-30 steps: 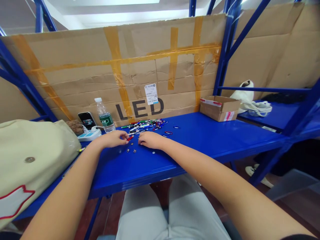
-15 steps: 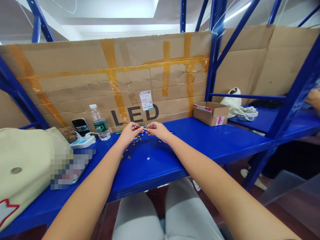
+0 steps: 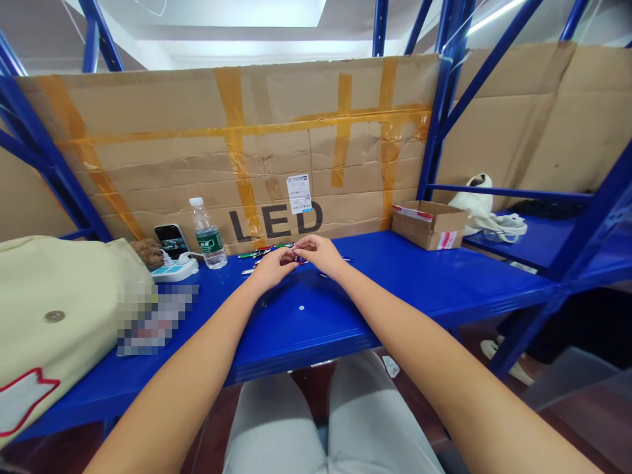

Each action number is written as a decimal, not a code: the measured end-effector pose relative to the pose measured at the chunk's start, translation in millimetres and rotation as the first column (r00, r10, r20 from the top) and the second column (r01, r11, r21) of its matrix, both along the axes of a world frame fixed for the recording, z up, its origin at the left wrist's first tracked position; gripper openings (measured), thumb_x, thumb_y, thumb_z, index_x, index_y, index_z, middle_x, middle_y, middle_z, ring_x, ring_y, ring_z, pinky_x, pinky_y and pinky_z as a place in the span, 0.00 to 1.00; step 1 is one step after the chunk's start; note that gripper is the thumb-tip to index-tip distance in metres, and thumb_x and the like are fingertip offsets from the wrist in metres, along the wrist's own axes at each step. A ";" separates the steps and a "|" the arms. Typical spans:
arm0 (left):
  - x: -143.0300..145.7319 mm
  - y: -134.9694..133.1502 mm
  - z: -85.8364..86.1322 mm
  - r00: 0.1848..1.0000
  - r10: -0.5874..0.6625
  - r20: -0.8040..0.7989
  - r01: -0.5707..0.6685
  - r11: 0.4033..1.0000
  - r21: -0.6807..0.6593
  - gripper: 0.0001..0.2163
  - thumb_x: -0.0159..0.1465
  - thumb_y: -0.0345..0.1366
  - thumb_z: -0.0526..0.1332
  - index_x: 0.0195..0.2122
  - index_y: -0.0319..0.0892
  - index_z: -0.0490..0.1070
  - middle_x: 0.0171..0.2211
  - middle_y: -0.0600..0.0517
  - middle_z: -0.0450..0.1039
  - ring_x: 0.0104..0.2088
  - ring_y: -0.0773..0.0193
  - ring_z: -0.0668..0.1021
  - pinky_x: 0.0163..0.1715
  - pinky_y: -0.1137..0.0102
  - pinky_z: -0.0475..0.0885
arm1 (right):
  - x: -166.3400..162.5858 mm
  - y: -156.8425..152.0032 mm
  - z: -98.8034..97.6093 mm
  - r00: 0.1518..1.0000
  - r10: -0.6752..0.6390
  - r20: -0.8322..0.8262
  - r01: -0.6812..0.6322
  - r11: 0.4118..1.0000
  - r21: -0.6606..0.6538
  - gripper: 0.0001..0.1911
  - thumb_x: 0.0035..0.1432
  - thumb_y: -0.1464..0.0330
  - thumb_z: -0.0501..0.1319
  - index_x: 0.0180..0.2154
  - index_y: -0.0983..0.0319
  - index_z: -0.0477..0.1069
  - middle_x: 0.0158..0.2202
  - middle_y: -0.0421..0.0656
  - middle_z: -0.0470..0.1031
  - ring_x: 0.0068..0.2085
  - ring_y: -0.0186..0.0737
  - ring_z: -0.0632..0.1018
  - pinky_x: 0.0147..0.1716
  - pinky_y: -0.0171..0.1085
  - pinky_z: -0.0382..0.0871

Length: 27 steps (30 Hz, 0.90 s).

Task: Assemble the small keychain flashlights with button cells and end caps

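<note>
Both hands have moved since one second ago: left hand [image 3: 274, 268] and right hand [image 3: 320, 255] were apart then, and now their fingertips meet. Behind them stands a wide brown cardboard panel [image 3: 178, 178] with yellow tape and black letters "LED". Under the hands is a long blue table [image 3: 385, 283] with a smooth top. Far to the left of the left hand sits a bulky cream bag [image 3: 64, 316] with a red-edged patch. To the right of the right hand, and well apart from it, there is an open brown cardboard box [image 3: 412, 228]. Just beyond the left hand lies a loose group of thin multicoloured pieces [image 3: 251, 255], partly hidden by the hands. A clear plastic bottle with green label [image 3: 208, 237] stands upright to the left of this group. Fingers of both hands are bent and narrow. Between the fingertips shows a tiny reddish piece [image 3: 299, 261]; it is too small to tell its shape, and I cannot tell which hand grips it. Nearer than the hands lies a small white disc [image 3: 301, 307].
</note>
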State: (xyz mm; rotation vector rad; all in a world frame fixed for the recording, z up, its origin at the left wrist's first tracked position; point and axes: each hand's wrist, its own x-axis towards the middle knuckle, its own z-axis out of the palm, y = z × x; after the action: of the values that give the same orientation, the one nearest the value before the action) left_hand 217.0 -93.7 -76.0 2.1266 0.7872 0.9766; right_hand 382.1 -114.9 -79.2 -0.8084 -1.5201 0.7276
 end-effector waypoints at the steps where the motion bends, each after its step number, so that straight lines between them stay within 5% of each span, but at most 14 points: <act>1: 0.1 0.0 -0.3 1.000 -0.003 0.010 0.003 1.000 -0.011 0.09 0.51 0.35 0.63 0.32 0.40 0.67 0.33 0.50 0.76 0.37 0.60 0.78 0.41 0.63 0.72 | 0.2 0.2 -0.3 1.000 -0.006 0.017 0.006 1.000 0.007 0.08 0.48 0.70 0.65 0.32 0.63 0.70 0.30 0.41 0.77 0.31 0.34 0.77 0.32 0.34 0.72; 11: -3.1 3.3 -2.8 0.999 0.047 -0.016 -0.047 0.999 0.003 0.09 0.51 0.33 0.62 0.34 0.40 0.67 0.32 0.50 0.76 0.36 0.60 0.79 0.39 0.64 0.72 | 1.0 -10.6 6.3 0.954 -0.157 0.255 0.119 0.980 0.159 0.06 0.50 0.74 0.60 0.34 0.64 0.71 0.32 0.41 0.76 0.34 0.33 0.76 0.36 0.35 0.71; 18: -5.1 3.0 -2.1 0.996 0.083 -0.041 -0.079 0.991 0.109 0.09 0.52 0.36 0.61 0.34 0.41 0.67 0.33 0.49 0.76 0.37 0.58 0.78 0.42 0.62 0.71 | 1.1 -14.4 9.5 0.892 -0.186 0.412 0.053 0.948 0.314 0.09 0.50 0.77 0.58 0.36 0.64 0.73 0.35 0.42 0.77 0.36 0.34 0.76 0.36 0.33 0.69; 27: -5.3 4.6 -2.1 0.996 0.088 0.005 -0.088 0.993 0.076 0.10 0.52 0.37 0.62 0.34 0.41 0.67 0.32 0.50 0.76 0.36 0.59 0.78 0.39 0.63 0.72 | 2.1 -13.7 9.1 0.838 -0.297 0.457 0.097 0.906 0.412 0.08 0.52 0.76 0.60 0.35 0.63 0.73 0.34 0.41 0.75 0.36 0.34 0.75 0.37 0.33 0.66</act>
State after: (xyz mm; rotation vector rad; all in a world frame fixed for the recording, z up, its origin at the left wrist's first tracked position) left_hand 211.6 -89.1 -78.2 2.1714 0.8613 1.0700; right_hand 384.2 -128.6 -70.1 -0.8898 -1.9350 0.0389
